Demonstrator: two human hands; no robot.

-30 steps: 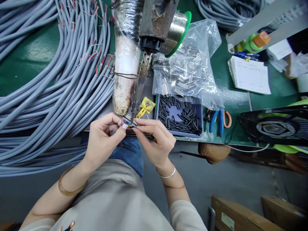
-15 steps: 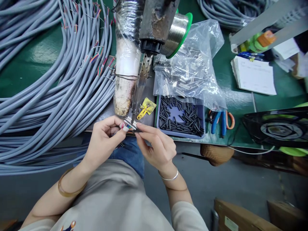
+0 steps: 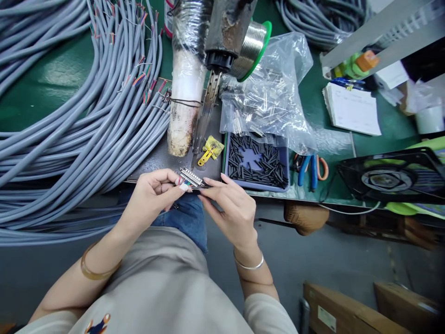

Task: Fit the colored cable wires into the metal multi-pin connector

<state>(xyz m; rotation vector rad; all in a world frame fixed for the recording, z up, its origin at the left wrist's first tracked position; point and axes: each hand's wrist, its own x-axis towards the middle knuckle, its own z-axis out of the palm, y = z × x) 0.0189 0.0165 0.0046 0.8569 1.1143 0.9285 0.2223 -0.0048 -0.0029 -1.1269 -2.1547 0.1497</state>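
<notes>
The connector (image 3: 191,176), at the bench (image 3: 57,74) edge below the iron (image 3: 210,95), is best held steady, pinched with its wires (image 3: 188,183) in the left hand (image 3: 153,195), while the right hand (image 3: 231,206) (its grip cannot be told) is best guided from the connector's right end.

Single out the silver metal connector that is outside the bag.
It's the silver comb-toothed metal connector between the bare left hand and right hand, beside coloured wires; similar silver metal pieces lie in the clear plastic bag.
</notes>
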